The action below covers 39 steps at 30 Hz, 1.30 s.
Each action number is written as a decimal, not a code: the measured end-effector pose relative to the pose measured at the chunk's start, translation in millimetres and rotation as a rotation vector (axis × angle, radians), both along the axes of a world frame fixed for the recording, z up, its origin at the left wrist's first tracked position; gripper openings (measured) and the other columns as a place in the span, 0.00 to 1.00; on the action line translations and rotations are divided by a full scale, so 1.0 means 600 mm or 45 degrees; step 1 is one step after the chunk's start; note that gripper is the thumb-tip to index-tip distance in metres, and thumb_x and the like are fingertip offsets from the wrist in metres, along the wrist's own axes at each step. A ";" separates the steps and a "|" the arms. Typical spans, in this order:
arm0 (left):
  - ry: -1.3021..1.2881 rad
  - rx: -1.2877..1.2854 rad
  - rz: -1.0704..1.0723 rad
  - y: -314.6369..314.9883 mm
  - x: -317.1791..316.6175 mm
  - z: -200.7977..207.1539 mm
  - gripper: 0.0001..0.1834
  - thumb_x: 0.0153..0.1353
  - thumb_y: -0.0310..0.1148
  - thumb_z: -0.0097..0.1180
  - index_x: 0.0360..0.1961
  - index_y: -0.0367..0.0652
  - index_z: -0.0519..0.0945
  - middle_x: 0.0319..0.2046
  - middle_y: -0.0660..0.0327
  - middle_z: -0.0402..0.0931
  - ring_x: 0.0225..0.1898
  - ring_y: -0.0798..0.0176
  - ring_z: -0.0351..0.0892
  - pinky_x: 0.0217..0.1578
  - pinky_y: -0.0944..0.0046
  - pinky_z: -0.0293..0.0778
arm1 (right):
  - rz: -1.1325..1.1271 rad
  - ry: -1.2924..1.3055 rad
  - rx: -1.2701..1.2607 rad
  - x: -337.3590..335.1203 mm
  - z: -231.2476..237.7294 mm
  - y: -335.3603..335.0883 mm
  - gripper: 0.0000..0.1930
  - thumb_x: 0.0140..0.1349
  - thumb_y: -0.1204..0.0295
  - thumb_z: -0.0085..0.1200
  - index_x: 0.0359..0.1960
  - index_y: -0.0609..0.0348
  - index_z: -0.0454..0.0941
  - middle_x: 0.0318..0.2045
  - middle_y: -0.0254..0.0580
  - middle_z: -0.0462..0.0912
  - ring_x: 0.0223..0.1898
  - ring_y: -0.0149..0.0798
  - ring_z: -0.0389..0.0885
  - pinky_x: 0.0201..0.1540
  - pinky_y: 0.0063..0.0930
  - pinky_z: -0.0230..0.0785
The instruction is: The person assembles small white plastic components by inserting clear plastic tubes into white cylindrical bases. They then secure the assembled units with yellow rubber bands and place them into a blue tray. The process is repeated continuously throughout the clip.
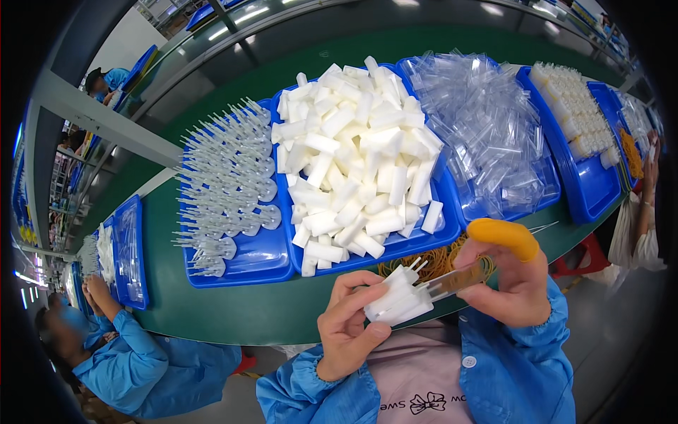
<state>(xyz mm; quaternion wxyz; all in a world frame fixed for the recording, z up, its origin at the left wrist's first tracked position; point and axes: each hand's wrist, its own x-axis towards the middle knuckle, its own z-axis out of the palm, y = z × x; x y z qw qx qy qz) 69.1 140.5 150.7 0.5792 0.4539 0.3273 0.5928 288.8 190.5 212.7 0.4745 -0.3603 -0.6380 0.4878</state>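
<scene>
One small bundle of white pieces (399, 300), with thin rods (418, 265) poking out of its far end, is held up at the near edge of the table, pinched between the thumb and fingers of the left hand (353, 325). The right hand (508, 291), an orange cover (505, 238) on one finger, pinches a clear sleeve (455, 280) whose left end comes up to the bundle; whether the two overlap, I can't tell from here. The step in hand looks to me like matching sleeve to bundle, and the next move would call for a steady left grip and a straight line between them. Just beyond lie yellowish rubber bands (441, 258), then blue trays (247, 263) of spiky pale nozzles (226, 177), white blocks (353, 162) and loose clear tubes (487, 120). Farther left along the green table (247, 311) works a person in blue (141, 364)
</scene>
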 end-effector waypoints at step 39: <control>-0.093 -0.216 -0.041 0.005 -0.012 -0.011 0.21 0.55 0.20 0.59 0.50 0.30 0.70 0.51 0.55 0.63 0.50 0.61 0.71 0.52 0.63 0.70 | -0.146 -0.302 0.222 0.016 -0.046 -0.002 0.14 0.41 0.78 0.64 0.33 0.59 0.79 0.32 0.36 0.80 0.45 0.43 0.74 0.56 0.42 0.59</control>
